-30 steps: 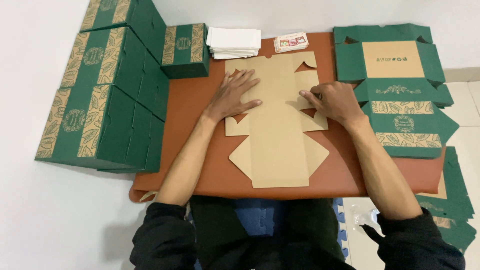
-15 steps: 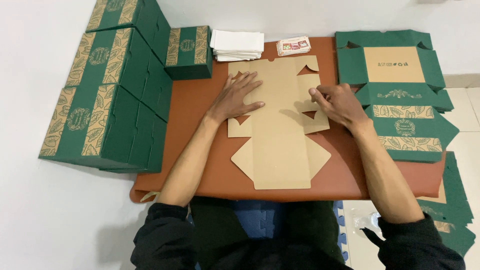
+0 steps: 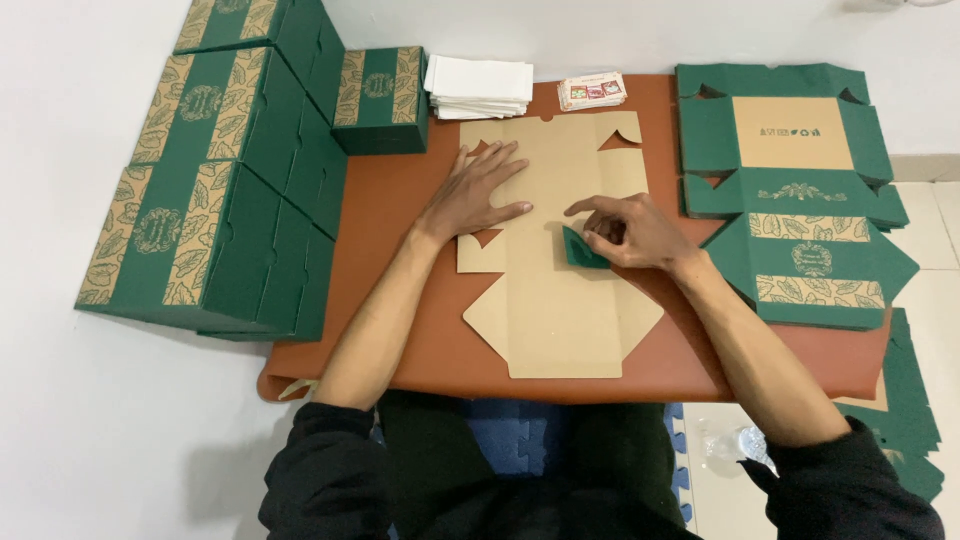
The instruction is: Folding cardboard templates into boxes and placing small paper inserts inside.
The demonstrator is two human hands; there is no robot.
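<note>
Blank (image 3: 560, 300), kraft side up at frame centre: left hand (image 3: 478, 195) splayed flat pins it, right hand (image 3: 630, 235) pinches green flap (image 3: 580, 250) inward to fold.

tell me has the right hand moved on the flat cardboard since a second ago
Yes. The right hand has shifted inward from the right edge of the flat cardboard toward its middle, folding a green flap over.

Your right hand (image 3: 630, 232) covered most of the small green flap (image 3: 580, 250) it was folding up, so its full shape was unclear. The top assembled green leaf-patterned carton (image 3: 255, 22) and the pile of flat green cardboard blanks on the floor (image 3: 915, 420) were cut off by the edges.
</note>
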